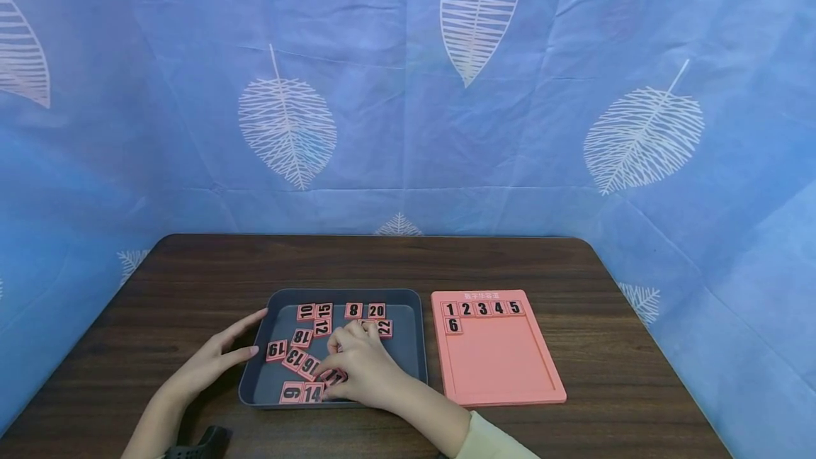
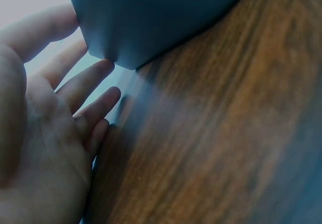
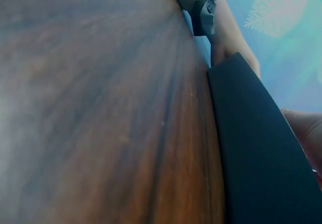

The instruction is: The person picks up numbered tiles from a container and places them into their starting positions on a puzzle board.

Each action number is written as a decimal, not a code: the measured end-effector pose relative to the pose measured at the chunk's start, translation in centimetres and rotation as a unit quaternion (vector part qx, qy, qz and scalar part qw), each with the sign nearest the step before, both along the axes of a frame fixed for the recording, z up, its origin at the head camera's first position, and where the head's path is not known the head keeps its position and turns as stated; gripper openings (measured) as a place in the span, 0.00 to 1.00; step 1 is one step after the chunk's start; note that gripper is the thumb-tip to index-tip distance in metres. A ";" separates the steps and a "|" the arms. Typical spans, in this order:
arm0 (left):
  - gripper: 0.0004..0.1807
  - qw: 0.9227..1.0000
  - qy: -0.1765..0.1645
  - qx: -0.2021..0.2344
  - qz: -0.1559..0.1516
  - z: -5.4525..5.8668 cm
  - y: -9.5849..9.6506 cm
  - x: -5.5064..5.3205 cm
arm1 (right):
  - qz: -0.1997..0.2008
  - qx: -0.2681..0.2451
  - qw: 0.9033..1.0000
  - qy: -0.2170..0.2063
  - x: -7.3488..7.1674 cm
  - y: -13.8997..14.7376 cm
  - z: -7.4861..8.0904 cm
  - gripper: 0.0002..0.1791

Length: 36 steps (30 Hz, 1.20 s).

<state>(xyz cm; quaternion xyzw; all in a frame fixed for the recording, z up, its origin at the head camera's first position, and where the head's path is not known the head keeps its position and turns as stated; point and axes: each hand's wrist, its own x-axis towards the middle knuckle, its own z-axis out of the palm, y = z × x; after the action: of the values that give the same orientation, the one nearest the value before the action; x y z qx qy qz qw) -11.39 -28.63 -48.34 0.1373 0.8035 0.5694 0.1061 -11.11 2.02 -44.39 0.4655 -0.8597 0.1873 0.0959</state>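
Note:
A dark grey tray holds several loose pink number tiles with black digits, some lying sideways or upside down. My left hand is at the tray's left side, fingers extended, fingertips against its wall; the left wrist view shows the palm beside that wall. Over the tray's near middle, my right hand bends its fingers, and thumb and forefinger pinch a number tile whose digits are partly covered. In the right wrist view the tray's outer wall hides most of this hand.
Right of the tray lies a pink board with a raised rim; tiles 1 to 5 fill its top row and tile 6 starts the second. Both stand on a dark wooden table. Behind hangs a blue leaf-print cloth.

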 end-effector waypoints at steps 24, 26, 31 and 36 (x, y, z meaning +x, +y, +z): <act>0.34 1.000 -0.001 -0.006 0.006 -0.1 -0.1 -0.3 | 0.001 0.023 1.000 -0.003 -1.5 -0.9 0.5 0.16; 0.34 1.000 -0.003 -0.004 0.005 0.0 -0.2 -0.5 | -0.003 0.018 1.000 -0.005 -1.9 -0.8 0.7 0.16; 0.34 1.000 -0.005 -0.004 0.004 0.0 -0.3 -1.0 | -0.014 0.015 1.000 0.000 -2.8 -0.7 1.2 0.14; 0.34 1.000 0.001 -0.006 0.002 0.0 -0.4 -1.6 | -0.023 0.015 1.000 0.006 -3.7 -0.7 1.6 0.14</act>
<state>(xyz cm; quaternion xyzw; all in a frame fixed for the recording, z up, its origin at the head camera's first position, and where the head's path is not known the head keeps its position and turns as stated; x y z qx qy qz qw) -12.94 -29.08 -48.39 0.1355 0.8076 0.5643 0.1051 -14.79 1.34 -42.80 0.4478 -0.8724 0.1697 0.0982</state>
